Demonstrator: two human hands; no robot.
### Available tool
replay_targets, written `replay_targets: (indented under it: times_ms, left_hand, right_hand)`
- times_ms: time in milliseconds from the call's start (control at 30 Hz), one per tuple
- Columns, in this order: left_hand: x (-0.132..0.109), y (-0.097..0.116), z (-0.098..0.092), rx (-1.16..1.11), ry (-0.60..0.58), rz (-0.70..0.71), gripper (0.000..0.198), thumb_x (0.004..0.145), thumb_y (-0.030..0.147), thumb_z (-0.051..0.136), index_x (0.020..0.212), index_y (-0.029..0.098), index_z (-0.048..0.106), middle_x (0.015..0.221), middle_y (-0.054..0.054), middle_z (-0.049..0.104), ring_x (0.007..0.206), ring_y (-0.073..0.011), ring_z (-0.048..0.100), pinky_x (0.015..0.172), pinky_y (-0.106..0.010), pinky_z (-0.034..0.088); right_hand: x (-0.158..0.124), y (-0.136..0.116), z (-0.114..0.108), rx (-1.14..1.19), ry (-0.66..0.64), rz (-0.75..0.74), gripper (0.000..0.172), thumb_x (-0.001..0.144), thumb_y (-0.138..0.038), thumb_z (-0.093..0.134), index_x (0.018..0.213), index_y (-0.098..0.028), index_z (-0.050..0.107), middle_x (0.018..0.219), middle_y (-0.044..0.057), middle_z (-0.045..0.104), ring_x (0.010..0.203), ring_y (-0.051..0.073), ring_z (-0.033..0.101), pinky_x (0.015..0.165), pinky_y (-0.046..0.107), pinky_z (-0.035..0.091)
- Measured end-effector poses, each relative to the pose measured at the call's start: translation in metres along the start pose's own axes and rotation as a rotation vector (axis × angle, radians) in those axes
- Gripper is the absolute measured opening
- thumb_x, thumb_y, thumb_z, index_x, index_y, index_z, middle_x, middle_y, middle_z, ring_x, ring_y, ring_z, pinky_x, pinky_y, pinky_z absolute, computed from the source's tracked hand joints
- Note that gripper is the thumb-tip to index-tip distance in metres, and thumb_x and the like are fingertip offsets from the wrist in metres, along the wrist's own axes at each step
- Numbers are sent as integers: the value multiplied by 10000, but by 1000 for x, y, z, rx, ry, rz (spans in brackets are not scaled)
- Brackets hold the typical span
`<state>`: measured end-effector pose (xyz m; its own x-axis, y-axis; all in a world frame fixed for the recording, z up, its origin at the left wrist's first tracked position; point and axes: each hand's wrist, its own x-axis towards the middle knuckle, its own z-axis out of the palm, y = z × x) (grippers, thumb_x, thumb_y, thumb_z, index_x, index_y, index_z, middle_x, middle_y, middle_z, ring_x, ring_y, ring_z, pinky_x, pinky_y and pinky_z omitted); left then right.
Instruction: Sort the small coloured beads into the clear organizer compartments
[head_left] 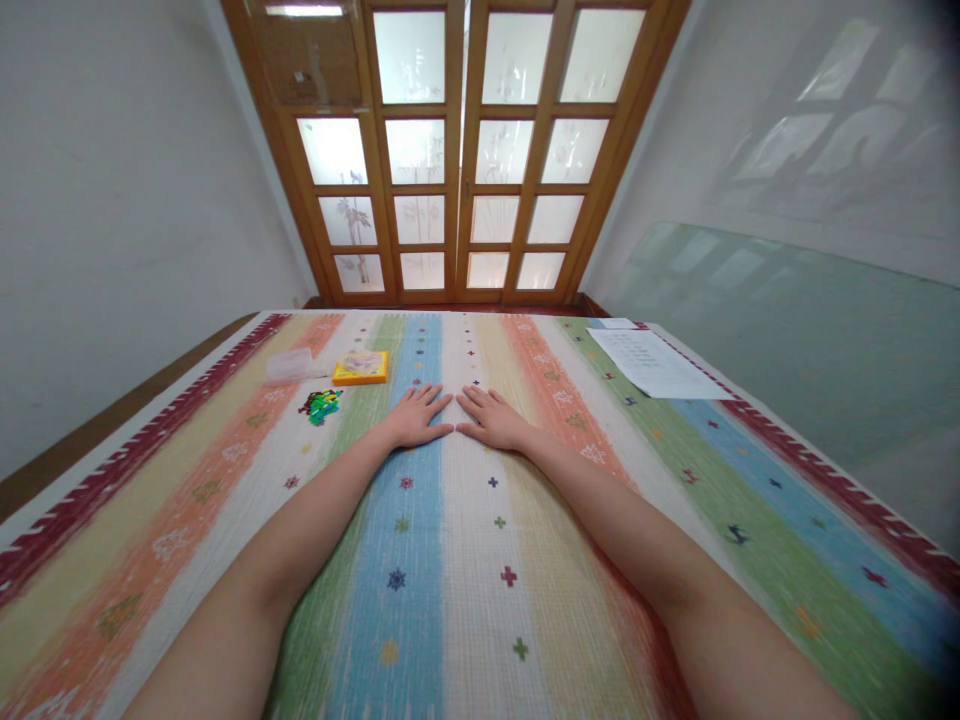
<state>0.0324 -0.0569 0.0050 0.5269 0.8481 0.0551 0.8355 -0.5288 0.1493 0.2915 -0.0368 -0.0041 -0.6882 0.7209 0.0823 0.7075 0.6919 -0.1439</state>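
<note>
My left hand (pixel 417 416) lies flat, palm down, on the striped tablecloth (pixel 390 620), with its fingers spread and nothing in it. Mirroring it, my right hand (pixel 491 418) also rests flat with fingers apart, and a small gap separates the two. Left of my left hand is a little pile of small green, yellow, blue and dark pieces (pixel 322 406), too small to make out singly. Just behind the pile sits a flat yellow-orange box (pixel 361 368) with a picture on top. Beside the box lies a clear plastic container or lid (pixel 289 367).
White printed sheets of paper (pixel 652 362) lie at the table's far right edge. Beyond the table stand wooden doors with frosted panes (pixel 420 150). A pale wall (pixel 112 200) rises on the left, and a greenish glass-like panel (pixel 787 340) leans along the right wall.
</note>
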Motion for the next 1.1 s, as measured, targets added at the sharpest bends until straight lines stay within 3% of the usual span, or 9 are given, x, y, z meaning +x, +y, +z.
replay_targets:
  times_ms: [433,1100]
  left_hand:
    - [0,0,3,12,-14,20,889,977,799,304,1673,246,300,1758,-121,173,1641,-313,125,1315,-510,78]
    - [1,-1,3,17,1,32,873,985,791,309,1667,245,318,1750,-136,208,1631,-305,180,1314,-512,108]
  right_hand:
    - [-1,0,5,14,31,9,874,1016,-773,277,1687,-213,280,1741,127,200,1620,324,178,1319,537,149]
    - [1,1,5,-6,9,-4,870,1022,-764,245,1685,-203,286,1739,139,199,1619,321,191,1314,559,152]
